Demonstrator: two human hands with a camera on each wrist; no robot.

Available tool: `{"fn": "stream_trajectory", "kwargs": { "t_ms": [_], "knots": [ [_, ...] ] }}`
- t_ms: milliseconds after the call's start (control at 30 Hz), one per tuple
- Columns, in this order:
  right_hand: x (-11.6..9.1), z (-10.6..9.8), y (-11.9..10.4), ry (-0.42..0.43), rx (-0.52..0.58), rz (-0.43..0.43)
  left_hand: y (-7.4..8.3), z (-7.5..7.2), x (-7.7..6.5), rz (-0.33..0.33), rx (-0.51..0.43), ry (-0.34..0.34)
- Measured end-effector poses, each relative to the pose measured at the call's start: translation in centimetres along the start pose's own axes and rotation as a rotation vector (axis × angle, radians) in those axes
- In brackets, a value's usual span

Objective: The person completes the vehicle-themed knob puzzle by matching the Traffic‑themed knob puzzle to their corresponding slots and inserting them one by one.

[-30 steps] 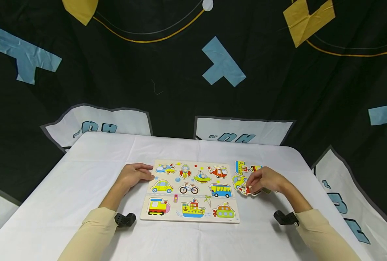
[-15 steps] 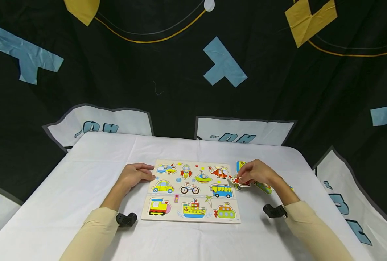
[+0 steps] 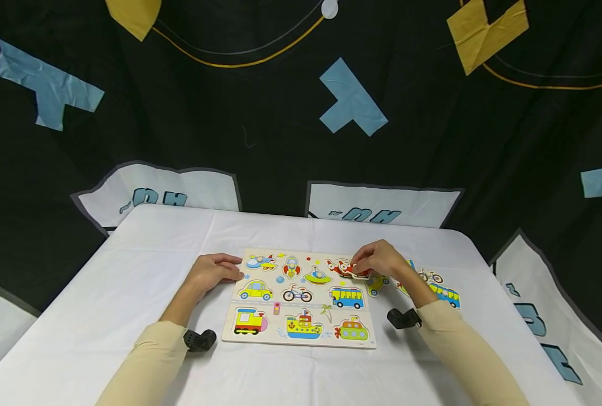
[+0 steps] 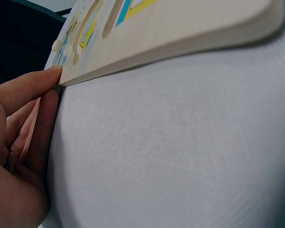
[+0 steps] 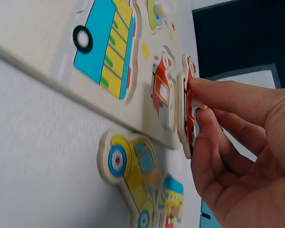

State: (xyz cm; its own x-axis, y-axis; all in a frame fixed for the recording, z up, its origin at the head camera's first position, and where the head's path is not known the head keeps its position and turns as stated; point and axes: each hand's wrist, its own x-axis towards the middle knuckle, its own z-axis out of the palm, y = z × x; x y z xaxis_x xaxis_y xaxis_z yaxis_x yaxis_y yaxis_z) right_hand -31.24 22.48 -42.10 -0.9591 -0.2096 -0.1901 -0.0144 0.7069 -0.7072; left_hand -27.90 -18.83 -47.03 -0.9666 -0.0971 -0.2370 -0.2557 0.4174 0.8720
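A wooden peg puzzle board [image 3: 315, 342] with printed vehicles lies on the white table. My left hand [image 3: 213, 273] pinches its left edge; in the left wrist view one digit lies over the top face and another below, against the side. My right hand [image 3: 382, 262] holds a red helicopter piece [image 5: 189, 114] by its knob, fingertips and thumb together. The piece stands tilted close over the board's upper right corner, beside the printed helicopter slot [image 5: 160, 90]. Plane [image 3: 261, 262], rocket [image 3: 291, 267] and flying saucer [image 3: 317, 276] pieces sit in the board.
Loose pieces lie right of the board: a yellow car [image 5: 133, 166] near its edge, a ship [image 5: 172, 194], a bicycle [image 3: 431, 276] and a blue bus [image 3: 445, 295]. The right forearm hides part of them. A black curtain [image 3: 260, 124] hangs behind the table.
My right hand has picked up the helicopter piece from the loose pieces and carried it left to the board's upper right corner. The left hand stays at the board's left edge.
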Motion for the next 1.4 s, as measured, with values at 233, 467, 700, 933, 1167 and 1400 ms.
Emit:
{"fn": "stream_trajectory", "kwargs": {
  "t_ms": [233,467,700,933,1167,1400],
  "knots": [
    [1.1,1.3,-0.3,0.031,-0.006,0.007,0.0,0.1,0.1,0.001,0.005,0.007],
    [1.8,2.2,-0.6,0.060,-0.021,0.036,0.0,0.3,0.1,-0.009,-0.010,0.015],
    [2.2,2.6,-0.1,0.061,-0.017,0.052,-0.1,0.3,0.3,-0.013,-0.019,0.011],
    [2.3,2.9,-0.2,0.064,-0.024,0.055,-0.1,0.2,0.2,-0.012,-0.026,0.010],
    [2.4,3.1,-0.5,0.067,-0.041,0.045,-0.1,0.1,0.0,0.012,-0.050,0.000],
    [2.4,3.3,-0.5,0.062,-0.037,0.048,-0.1,0.0,0.1,0.016,-0.047,0.003]
  ]
}}
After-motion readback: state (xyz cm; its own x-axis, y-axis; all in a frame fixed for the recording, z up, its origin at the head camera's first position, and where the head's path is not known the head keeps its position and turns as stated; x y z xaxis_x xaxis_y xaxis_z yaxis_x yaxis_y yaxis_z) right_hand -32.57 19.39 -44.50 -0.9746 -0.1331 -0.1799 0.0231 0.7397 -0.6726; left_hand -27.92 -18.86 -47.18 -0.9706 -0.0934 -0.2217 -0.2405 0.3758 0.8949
